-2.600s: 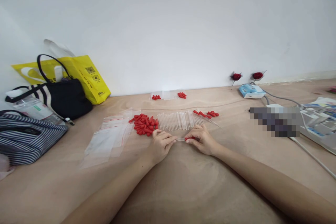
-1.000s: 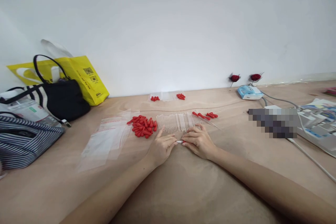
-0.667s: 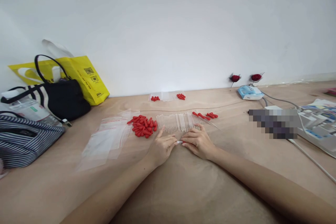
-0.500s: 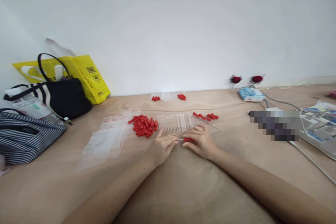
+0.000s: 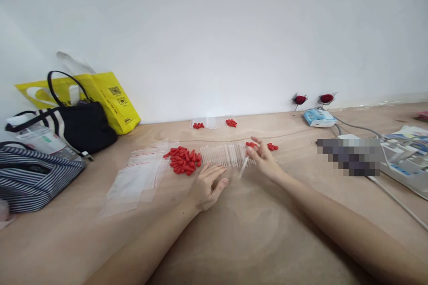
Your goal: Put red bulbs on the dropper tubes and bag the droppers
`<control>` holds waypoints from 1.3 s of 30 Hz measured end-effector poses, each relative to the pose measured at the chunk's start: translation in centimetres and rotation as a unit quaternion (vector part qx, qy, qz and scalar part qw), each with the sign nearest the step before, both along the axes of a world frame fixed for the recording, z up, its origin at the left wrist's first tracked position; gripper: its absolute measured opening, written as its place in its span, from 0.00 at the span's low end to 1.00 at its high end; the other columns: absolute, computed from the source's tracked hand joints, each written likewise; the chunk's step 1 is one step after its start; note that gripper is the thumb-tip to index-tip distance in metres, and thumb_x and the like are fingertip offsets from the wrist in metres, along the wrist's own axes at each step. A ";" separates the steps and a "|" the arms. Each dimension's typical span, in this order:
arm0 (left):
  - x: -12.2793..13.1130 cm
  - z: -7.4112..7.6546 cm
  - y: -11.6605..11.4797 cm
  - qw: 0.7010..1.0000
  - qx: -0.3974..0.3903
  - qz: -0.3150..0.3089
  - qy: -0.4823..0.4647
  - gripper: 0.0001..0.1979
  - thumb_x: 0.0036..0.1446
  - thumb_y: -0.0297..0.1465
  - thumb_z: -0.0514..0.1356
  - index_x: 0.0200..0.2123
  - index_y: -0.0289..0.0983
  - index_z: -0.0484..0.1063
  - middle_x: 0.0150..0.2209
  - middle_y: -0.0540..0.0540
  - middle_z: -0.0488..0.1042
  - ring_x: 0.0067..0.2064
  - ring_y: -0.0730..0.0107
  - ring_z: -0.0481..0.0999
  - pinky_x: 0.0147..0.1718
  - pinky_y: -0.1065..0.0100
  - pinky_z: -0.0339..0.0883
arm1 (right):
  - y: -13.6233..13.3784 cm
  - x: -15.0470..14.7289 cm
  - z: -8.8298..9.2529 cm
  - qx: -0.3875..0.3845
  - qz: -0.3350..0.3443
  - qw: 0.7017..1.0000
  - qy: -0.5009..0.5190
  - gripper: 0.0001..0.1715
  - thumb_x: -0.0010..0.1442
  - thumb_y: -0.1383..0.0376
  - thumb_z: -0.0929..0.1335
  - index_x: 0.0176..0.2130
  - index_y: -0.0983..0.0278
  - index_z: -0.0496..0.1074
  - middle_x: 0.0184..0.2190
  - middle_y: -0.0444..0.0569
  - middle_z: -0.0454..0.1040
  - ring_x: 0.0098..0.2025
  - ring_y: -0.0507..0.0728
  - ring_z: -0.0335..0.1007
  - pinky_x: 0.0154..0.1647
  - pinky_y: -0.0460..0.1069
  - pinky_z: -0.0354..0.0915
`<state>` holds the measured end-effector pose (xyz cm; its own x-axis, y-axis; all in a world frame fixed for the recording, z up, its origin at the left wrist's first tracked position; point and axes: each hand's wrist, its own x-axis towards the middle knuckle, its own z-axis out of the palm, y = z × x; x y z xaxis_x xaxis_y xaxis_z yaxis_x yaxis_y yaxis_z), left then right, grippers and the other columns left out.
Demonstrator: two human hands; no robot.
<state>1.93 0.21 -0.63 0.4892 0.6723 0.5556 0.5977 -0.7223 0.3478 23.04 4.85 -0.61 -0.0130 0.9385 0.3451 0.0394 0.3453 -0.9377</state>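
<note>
Several thin clear dropper tubes (image 5: 219, 156) lie side by side in a row on the wooden table. To their left is a pile of red rubber bulbs (image 5: 182, 160). My left hand (image 5: 207, 187) rests open at the near edge of the row, fingers spread and nothing in them. Over the right end of the row, my right hand (image 5: 265, 160) pinches a dropper (image 5: 245, 165), its clear tube blurred and slanting down toward me; its bulb end is hidden by the fingers. Beyond that hand lie red bulbs (image 5: 273, 146), with tubes partly covered by the hand.
Clear zip bags (image 5: 133, 173) lie left of the bulb pile. Small bags with red bulbs (image 5: 231, 123) lie near the wall. A yellow bag (image 5: 117, 102), a black bag (image 5: 96, 127) and a striped pouch (image 5: 40, 178) stand left. A tissue pack (image 5: 319, 118) and cables are right.
My hands have come apart. The right hand has lifted away rightward and farther off with the dropper, while the left has let go of the tube and opened.
</note>
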 end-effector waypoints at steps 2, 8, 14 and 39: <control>0.0 0.0 0.1 1.000 -0.007 0.003 -0.004 0.13 0.58 0.32 0.51 0.43 0.36 0.69 0.43 0.42 0.75 0.47 0.62 0.71 0.53 0.51 0.56 | 2.4 2.6 0.8 -0.007 -0.037 0.997 -0.064 0.28 0.53 0.51 0.62 0.48 0.62 0.52 0.21 0.38 0.64 0.24 0.52 0.63 0.27 0.48 0.59; 0.4 0.0 0.2 1.000 -0.007 -0.004 -0.008 0.11 0.59 0.30 0.50 0.36 0.36 0.72 0.38 0.44 0.76 0.43 0.64 0.73 0.49 0.54 0.61 | 6.3 7.0 2.0 0.002 -0.104 0.886 -0.452 0.14 0.54 0.57 0.62 0.39 0.60 0.67 0.23 0.43 0.71 0.28 0.53 0.66 0.32 0.48 0.54; 0.3 -0.1 0.2 1.000 -0.001 -0.016 -0.014 0.12 0.59 0.30 0.50 0.32 0.36 0.73 0.36 0.44 0.76 0.41 0.66 0.73 0.46 0.60 0.65 | 6.2 6.0 0.8 0.009 -0.156 0.827 -0.540 0.17 0.54 0.55 0.62 0.41 0.59 0.70 0.27 0.46 0.75 0.35 0.57 0.67 0.38 0.52 0.50; 0.3 0.0 0.1 0.999 -0.023 -0.022 0.018 0.15 0.60 0.31 0.49 0.30 0.36 0.74 0.36 0.43 0.75 0.40 0.65 0.73 0.40 0.62 0.68 | 3.6 8.5 2.1 -0.061 -0.107 0.770 -0.626 0.13 0.46 0.60 0.64 0.30 0.55 0.76 0.29 0.44 0.77 0.32 0.57 0.69 0.34 0.49 0.54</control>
